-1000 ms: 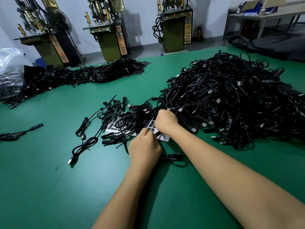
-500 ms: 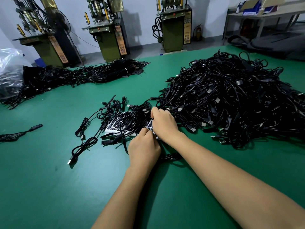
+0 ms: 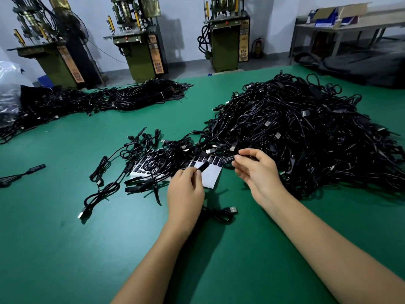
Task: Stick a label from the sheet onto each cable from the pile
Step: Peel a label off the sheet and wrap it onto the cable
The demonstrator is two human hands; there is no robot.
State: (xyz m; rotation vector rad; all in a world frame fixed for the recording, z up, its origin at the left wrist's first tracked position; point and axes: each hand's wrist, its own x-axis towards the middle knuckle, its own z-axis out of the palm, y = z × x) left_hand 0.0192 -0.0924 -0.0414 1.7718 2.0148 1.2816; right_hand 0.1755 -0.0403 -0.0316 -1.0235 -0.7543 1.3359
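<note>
Left hand: the left hand (image 3: 185,191) pinches the black plug end of a cable (image 3: 202,167) between thumb and forefinger, over the label sheet (image 3: 211,176); the other fingers curl loosely.
Right hand: the right hand (image 3: 258,172) pinches a small black label (image 3: 228,159) by its edge with thumb and forefinger, just beyond the sheet's right corner; the remaining fingers hang relaxed.
Label sheet: lies flat on the surface, partly covered by loose cables, a row of black labels along its far edge and bare white backing near the hands.
Pile: a large heap of black cables (image 3: 306,132) sits just right of the sheet.
Surface: green mat (image 3: 65,249); another cable bundle (image 3: 140,96) far left.
Room: three green machines (image 3: 140,40) stand along the wall.
</note>
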